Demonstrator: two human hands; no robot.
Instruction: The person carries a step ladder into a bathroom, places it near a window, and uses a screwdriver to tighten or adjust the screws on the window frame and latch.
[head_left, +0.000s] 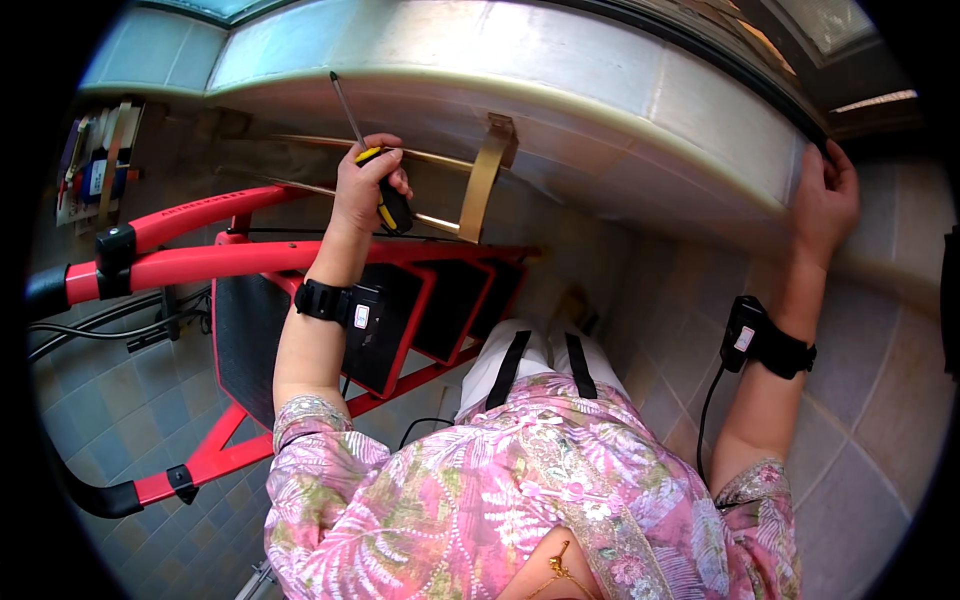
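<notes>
The single head camera is looking steeply down from the person's head, close over the floral shirt (520, 480). It is facing the tiled ledge (560, 80) and red stepladder (300, 260) ahead, with the fisheye view bending edges near its rim.

The left hand (362, 185) is covering the middle of the yellow-and-black screwdriver handle (392, 205), so the grip's shape is not showing there. The right hand (826, 200) is curling over the far right end of the pale curved ledge (520, 60), hiding its fingertips behind the edge. The red folding stepladder (250, 262) is running under the forearm and the pink floral blouse (500, 490), its near steps disappearing. Small items on the far-left wall rack (92, 170) are too tiny to identify.
</notes>
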